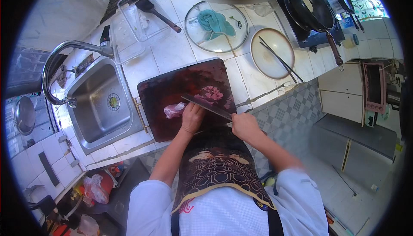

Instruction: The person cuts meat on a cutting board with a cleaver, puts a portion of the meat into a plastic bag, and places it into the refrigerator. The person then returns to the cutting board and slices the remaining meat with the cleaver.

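Observation:
My right hand (246, 127) is closed around the handle of a kitchen knife (209, 108), whose blade points up and left over a dark cutting board (161, 87). Against the near side of the blade, my left hand (192, 119) presses on raw meat with bent fingers. A pale pink end of that piece of raw meat (174, 110) sticks out to the left of the hand. Beyond the blade lie thin slices of raw meat (213, 92) in a loose pile. The fingertips and part of the meat are hidden.
Left of the board is a steel sink (96, 107) with a curved faucet (51, 61). Behind stand clear plastic containers with a black spatula (158, 15) and a glass lid (216, 44) bearing a teal cloth (211, 21). To the right are a plate (266, 58) with chopsticks (279, 57) and a frying pan (311, 8) on a stove.

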The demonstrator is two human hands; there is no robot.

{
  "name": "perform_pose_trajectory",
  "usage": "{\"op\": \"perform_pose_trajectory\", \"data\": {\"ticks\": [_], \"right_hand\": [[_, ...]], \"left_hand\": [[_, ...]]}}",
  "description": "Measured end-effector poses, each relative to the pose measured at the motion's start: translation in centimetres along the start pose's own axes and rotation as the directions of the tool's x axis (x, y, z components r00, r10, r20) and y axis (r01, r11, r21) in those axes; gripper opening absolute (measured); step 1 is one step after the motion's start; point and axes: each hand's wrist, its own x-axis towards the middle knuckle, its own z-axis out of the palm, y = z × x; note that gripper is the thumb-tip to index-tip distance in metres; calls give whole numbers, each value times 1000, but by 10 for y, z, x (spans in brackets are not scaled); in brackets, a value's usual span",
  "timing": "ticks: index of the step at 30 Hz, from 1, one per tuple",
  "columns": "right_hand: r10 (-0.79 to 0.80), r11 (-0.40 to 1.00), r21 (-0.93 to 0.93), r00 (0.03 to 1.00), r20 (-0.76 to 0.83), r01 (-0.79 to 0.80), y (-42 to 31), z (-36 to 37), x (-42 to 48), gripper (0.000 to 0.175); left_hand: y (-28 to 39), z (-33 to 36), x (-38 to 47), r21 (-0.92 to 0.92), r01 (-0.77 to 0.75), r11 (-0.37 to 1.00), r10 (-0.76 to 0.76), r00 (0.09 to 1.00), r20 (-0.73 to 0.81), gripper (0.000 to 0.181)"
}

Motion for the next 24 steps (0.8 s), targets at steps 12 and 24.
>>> {"op": "perform_pose_trajectory", "data": {"ticks": [12,24], "right_hand": [[-148,986,71,987,-64,153,-61,21,84,13],[131,971,201,991,-15,-125,10,18,35,21]], "left_hand": [[-8,9,-16,45,41,998,-45,994,95,23],[2,-11,-3,3,44,999,-44,999,27,25]]}}
